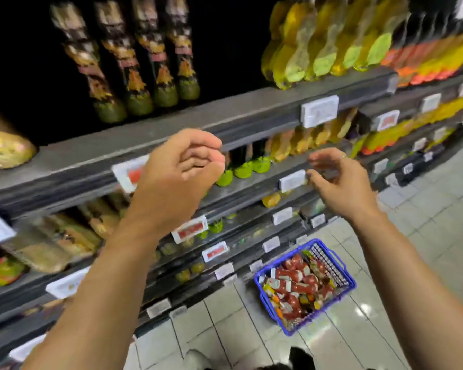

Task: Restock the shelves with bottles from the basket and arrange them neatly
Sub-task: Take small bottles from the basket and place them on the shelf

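I hold left hand (182, 166) and right hand (340, 180) empty, fingers loosely curled; basket (342, 273) lies below, nearer right.

Motion blur smears the whole view, so the labels on the tall dark bottles (134, 65) on the upper shelf cannot be read, and their tops are lost in the dark. The yellow and green bottles (324, 46) to their right melt into one another. The price tags (319, 110) along the shelf edges show no legible print. The left hand (179, 169) covers part of one tag and some green-capped bottles (242, 169) behind it. In the blue basket (305, 285), the red bottles are too small to tell apart. A yellowish object (7, 149) is cut off by the left edge. Both forearms run out of the bottom edge.
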The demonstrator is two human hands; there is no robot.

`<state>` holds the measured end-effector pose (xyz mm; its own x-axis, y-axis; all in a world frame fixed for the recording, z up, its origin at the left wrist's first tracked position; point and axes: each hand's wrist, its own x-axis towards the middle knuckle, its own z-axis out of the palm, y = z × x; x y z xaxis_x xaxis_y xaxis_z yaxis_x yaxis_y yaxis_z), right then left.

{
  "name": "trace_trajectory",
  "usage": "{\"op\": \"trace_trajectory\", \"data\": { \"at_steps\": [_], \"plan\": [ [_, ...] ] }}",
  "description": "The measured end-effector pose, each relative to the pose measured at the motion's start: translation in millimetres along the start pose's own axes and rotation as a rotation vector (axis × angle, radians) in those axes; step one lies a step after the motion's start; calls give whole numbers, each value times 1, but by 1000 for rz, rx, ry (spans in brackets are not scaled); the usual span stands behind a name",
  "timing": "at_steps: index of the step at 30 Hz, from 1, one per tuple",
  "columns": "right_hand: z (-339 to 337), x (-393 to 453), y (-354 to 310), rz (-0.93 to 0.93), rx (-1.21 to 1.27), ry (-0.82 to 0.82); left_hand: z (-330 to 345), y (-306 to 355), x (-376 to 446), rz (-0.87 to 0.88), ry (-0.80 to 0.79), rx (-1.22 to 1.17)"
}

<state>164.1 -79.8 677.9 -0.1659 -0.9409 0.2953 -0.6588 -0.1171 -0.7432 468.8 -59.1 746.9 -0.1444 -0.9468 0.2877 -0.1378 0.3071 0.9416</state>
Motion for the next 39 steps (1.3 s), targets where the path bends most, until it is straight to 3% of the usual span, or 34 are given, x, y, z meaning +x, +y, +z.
{"op": "trace_trajectory", "data": {
  "at_steps": [4, 10, 17, 23, 29, 35, 39],
  "plan": [
    [-25, -45, 103, 308, 26, -91, 62, -51, -4, -285, -204, 74],
    [-58, -157, 236, 719, 66, -123, 176, -149, -48, -722, -365, 281],
    [-75, -253, 315, 1073, 174, -134, 288, -215, -119, -984, -628, 453],
    [-43, -269, 362, 1215, 236, -182, 353, -286, -144, -1042, -826, 547],
    [36, -269, 443, 1313, 235, -245, 410, -405, -149, -1080, -935, 616],
    [121, -274, 522, 1416, 157, -305, 443, -527, -171, -1371, -1094, 567],
    [167, -277, 575, 1410, 93, -319, 454, -600, -189, -1391, -1084, 628]
  ]
}}
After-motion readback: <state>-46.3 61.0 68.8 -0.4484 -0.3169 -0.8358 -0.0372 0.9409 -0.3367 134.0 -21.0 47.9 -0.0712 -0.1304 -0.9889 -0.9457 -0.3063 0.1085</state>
